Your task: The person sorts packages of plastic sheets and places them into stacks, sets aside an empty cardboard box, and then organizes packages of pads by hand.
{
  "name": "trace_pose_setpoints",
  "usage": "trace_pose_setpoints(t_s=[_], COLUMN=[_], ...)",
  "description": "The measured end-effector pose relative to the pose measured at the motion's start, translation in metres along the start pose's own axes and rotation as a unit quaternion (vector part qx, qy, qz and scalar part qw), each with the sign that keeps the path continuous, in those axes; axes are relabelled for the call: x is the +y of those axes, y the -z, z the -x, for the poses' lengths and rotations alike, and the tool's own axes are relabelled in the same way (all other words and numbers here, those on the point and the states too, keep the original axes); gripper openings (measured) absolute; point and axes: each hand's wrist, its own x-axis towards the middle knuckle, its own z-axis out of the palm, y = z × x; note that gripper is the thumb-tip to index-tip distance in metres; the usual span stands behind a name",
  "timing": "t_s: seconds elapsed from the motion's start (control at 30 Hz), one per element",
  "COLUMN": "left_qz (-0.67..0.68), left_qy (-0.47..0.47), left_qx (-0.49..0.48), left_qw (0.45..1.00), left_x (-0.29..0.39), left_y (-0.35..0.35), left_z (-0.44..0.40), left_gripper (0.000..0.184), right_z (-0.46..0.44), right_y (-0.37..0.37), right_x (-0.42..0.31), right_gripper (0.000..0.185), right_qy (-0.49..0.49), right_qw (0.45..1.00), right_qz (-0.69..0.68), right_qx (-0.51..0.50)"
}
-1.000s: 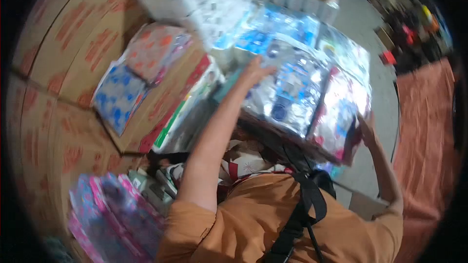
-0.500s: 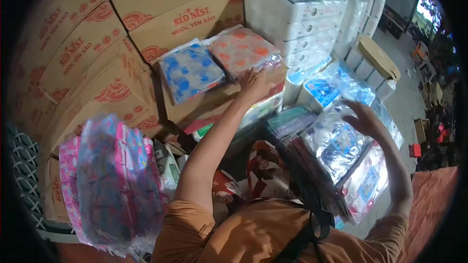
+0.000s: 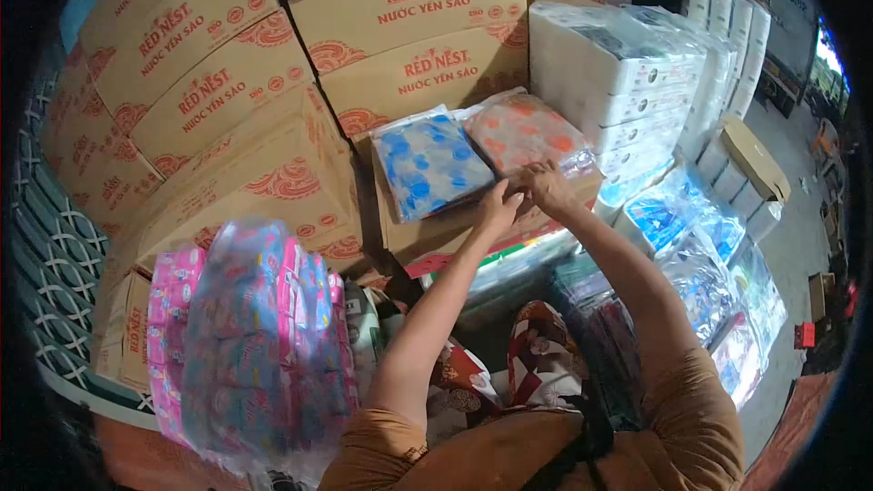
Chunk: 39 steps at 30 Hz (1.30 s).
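Two-handed now: right hand (image 3: 551, 189) has joined left hand (image 3: 500, 206) at orange-spotted packet (image 3: 520, 127), near edge; work centres there. Grasp: can't tell.

at the left hand (image 3: 498, 211) and right hand (image 3: 552, 189), the orange-patterned packet (image 3: 520, 130) is glossy plastic, crinkled near the right one. beyond them the cartons (image 3: 350, 11) look matt cardboard, while off to their right the wrapped white stack (image 3: 582, 68) gleams in shiny plastic film.
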Motion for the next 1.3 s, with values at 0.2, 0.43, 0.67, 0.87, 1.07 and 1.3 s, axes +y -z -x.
trace_pose_setpoints(t_s=[0.2,0.43,0.67,0.87,1.07,1.3], left_qz=[0.367,0.470,0.494,0.490,0.446,0.191], left_qy=[0.076,0.246,0.085,0.068,0.001,-0.070], left_qx=[0.053,-0.021,-0.062,-0.183,-0.346,-0.360], left_qw=[0.926,0.847,0.863,0.850,0.826,0.910], left_x=[-0.003,0.023,0.059,0.124,0.138,0.133], left_y=[-0.003,0.004,0.011,0.007,-0.041,-0.141], left_z=[0.006,0.025,0.054,0.077,0.078,0.089], left_gripper=[0.037,0.030,0.023,0.040,0.043,0.044], right_z=[0.014,0.051,0.086,0.131,0.229,0.321], right_y=[0.019,0.076,0.113,0.161,0.247,0.315], right_x=[-0.005,-0.048,0.015,0.044,0.058,-0.003], right_gripper=[0.015,0.018,0.033,0.027,0.024,0.022], right_qy=[-0.018,0.018,-0.306,-0.521,-0.268,-0.416], right_qw=[0.999,0.991,0.916,0.673,0.931,0.855], right_qz=[-0.037,-0.127,-0.221,-0.522,-0.247,-0.279], right_qx=[0.019,0.033,0.133,-0.045,0.019,-0.137])
